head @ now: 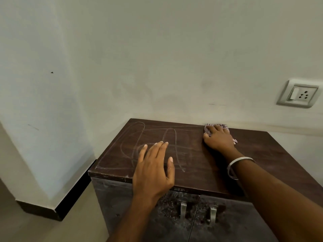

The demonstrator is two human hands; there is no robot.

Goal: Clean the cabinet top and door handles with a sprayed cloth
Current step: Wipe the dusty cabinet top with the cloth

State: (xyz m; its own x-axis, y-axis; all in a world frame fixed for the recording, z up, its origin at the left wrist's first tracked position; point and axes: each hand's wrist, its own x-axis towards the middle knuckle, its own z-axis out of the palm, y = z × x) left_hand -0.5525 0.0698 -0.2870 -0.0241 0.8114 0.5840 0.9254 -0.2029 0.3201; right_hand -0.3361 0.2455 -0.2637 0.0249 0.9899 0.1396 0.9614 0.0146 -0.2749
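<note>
Wiping the cabinet top [201, 165] near its back edge, right hand [218, 138] pressing flat on the checked cloth [216, 127], left hand [153, 170] spread empty near its front edge; next, probably covering remaining streaks, then door handles [183, 211].

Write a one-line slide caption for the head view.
Right hand presses a checked cloth on the streaked cabinet top near the wall; left hand lies open.
</note>
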